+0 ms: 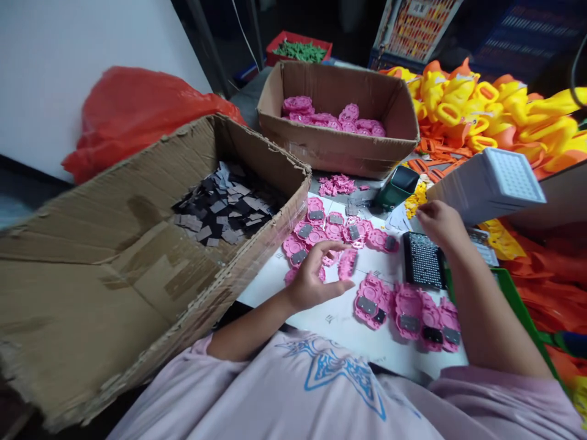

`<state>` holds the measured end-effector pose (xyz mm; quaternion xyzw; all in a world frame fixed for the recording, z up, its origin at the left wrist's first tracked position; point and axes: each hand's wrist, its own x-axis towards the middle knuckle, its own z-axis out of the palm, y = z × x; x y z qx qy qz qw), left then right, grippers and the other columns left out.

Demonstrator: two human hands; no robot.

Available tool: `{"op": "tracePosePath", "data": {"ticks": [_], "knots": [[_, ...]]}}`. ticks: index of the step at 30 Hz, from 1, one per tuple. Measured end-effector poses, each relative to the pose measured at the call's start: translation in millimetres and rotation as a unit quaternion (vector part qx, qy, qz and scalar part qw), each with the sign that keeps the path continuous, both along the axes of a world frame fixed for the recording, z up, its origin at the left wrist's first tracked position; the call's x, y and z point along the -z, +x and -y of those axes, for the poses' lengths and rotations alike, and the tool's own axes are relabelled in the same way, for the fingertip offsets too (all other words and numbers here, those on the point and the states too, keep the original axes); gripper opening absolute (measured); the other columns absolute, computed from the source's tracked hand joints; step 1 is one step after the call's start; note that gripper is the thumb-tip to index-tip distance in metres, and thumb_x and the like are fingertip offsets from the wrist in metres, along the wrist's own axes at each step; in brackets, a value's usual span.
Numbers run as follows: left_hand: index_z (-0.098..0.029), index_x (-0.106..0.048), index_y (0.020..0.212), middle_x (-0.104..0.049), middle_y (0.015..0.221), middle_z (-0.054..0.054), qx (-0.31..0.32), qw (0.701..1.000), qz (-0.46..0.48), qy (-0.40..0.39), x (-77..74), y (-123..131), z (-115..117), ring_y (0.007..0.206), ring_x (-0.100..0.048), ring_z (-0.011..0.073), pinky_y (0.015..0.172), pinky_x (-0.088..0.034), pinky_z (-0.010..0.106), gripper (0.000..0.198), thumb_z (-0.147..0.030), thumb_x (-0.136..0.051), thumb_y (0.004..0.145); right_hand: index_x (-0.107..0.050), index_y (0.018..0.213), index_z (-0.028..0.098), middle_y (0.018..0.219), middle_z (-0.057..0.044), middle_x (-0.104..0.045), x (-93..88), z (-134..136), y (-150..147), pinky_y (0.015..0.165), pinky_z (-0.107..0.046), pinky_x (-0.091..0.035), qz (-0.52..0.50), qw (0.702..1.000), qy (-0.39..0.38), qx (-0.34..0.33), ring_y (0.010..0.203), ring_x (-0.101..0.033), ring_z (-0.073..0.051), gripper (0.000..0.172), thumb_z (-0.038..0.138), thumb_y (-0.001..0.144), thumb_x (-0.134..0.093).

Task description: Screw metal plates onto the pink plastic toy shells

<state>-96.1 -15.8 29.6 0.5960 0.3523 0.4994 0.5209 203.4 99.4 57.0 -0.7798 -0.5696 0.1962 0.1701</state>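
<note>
My left hand point(316, 278) is over the white sheet point(339, 318), thumb and fingers spread in a C shape. A pink part with a grey pad point(347, 264) stands tilted in the gap between them, not visibly gripped. My right hand point(440, 226) hovers above the far end of a black tray with small silver pieces point(424, 263); its fingertips are pinched together, and what they hold, if anything, is too small to name. Several pink parts with grey pads point(308, 231) lie beyond my left hand. Another row of pink parts point(408, 311) rests near the sheet's front edge.
A large cardboard box point(151, 244) with dark pads fills the left. Behind are a box of pink parts point(339, 150), a green container point(398, 186) and a white box point(486, 183). Yellow and orange pieces point(495, 116) are heaped at right, near a green tray point(518, 305).
</note>
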Motion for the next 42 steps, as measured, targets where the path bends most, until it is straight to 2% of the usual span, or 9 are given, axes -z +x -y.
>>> {"op": "tracePosePath", "data": {"ticks": [3,7,11,13,19,26,32,36,42], "knots": [[-0.017,-0.057,0.104,-0.065,0.102,0.009,0.033,0.975,0.146,-0.164,-7.8,6.5,7.8,0.095,-0.063,0.0203,0.084,-0.050,0.034,0.052,-0.053,-0.073,0.071,-0.057,0.116,0.016,0.080,-0.005,-0.059,-18.2,56.8,-36.4,0.059,-0.026,-0.045,-0.186,0.980,0.054,-0.045,0.065,-0.053,-0.012,0.042,0.044,0.086,-0.050],[-0.016,-0.056,0.090,-0.063,0.072,0.000,0.098,0.876,0.285,-0.376,-17.6,20.7,28.3,0.062,-0.060,0.0119,0.065,-0.050,0.027,0.042,-0.050,-0.073,0.073,-0.058,0.099,0.019,0.078,-0.003,-0.059,-24.9,140.8,-86.5,0.056,-0.026,-0.048,-0.364,0.924,0.096,-0.068,0.064,-0.056,-0.011,0.041,0.055,0.078,-0.058],[-0.016,-0.056,0.103,-0.067,0.090,0.007,0.280,0.766,0.295,-0.497,-27.4,20.7,57.2,0.079,-0.067,0.0228,0.073,-0.055,0.043,0.043,-0.051,-0.067,0.079,-0.057,0.089,0.019,0.084,-0.005,-0.061,-17.8,197.2,-106.0,0.054,-0.025,-0.049,-0.438,0.887,0.141,-0.031,0.064,-0.057,-0.010,0.038,0.054,0.075,-0.064],[-0.019,-0.052,0.109,-0.066,0.101,0.009,0.337,0.743,0.285,-0.503,-32.7,15.1,71.1,0.091,-0.067,0.0280,0.077,-0.054,0.050,0.041,-0.043,-0.068,0.079,-0.058,0.089,0.019,0.089,-0.005,-0.062,-13.8,215.2,-105.1,0.057,-0.024,-0.050,-0.443,0.882,0.160,-0.014,0.070,-0.059,-0.010,0.034,0.050,0.076,-0.066],[-0.018,-0.047,0.111,-0.064,0.089,0.004,0.317,0.843,0.129,-0.414,-39.5,7.9,102.8,0.079,-0.065,0.0158,0.075,-0.049,0.030,0.060,-0.024,-0.083,0.064,-0.063,0.089,0.019,0.090,-0.005,-0.062,-9.5,251.0,-105.8,0.067,-0.024,-0.049,-0.391,0.908,0.144,-0.045,0.077,-0.057,-0.011,0.024,0.038,0.077,-0.069],[-0.017,-0.050,0.112,-0.062,0.092,0.002,0.274,0.928,-0.079,-0.241,-36.4,9.8,119.1,0.083,-0.060,0.0138,0.073,-0.044,0.024,0.041,-0.019,-0.066,0.074,-0.061,0.087,0.016,0.080,-0.004,-0.061,-11.2,268.7,-112.1,0.059,-0.022,-0.045,-0.312,0.941,0.099,-0.084,0.069,-0.054,-0.011,0.029,0.044,0.082,-0.062],[-0.018,-0.055,0.105,-0.059,0.089,0.001,0.264,0.927,-0.251,-0.093,-53.5,-5.1,124.4,0.080,-0.056,0.0158,0.071,-0.042,0.026,0.029,-0.018,-0.056,0.075,-0.056,0.085,0.016,0.075,-0.004,-0.058,-9.7,272.1,-113.9,0.055,-0.020,-0.043,-0.268,0.949,0.083,-0.141,0.065,-0.053,-0.010,0.031,0.047,0.086,-0.054],[-0.018,-0.051,0.101,-0.059,0.089,0.002,0.277,0.913,-0.287,-0.081,-64.2,-9.4,128.6,0.081,-0.057,0.0173,0.070,-0.041,0.027,0.025,-0.021,-0.054,0.077,-0.056,0.089,0.016,0.079,-0.005,-0.060,-12.3,275.2,-114.9,0.060,-0.022,-0.045,-0.232,0.951,0.100,-0.177,0.069,-0.055,-0.011,0.025,0.041,0.089,-0.050],[-0.017,-0.035,0.129,-0.059,0.081,0.000,0.277,0.910,-0.291,-0.099,-61.6,-5.9,132.7,0.073,-0.057,0.0166,0.065,-0.041,0.026,0.058,-0.017,-0.056,0.074,-0.060,0.102,0.020,0.096,-0.008,-0.062,-17.2,282.7,-114.3,0.073,-0.028,-0.049,-0.178,0.948,0.129,-0.230,0.087,-0.059,-0.015,0.021,0.030,0.092,-0.045]]}}
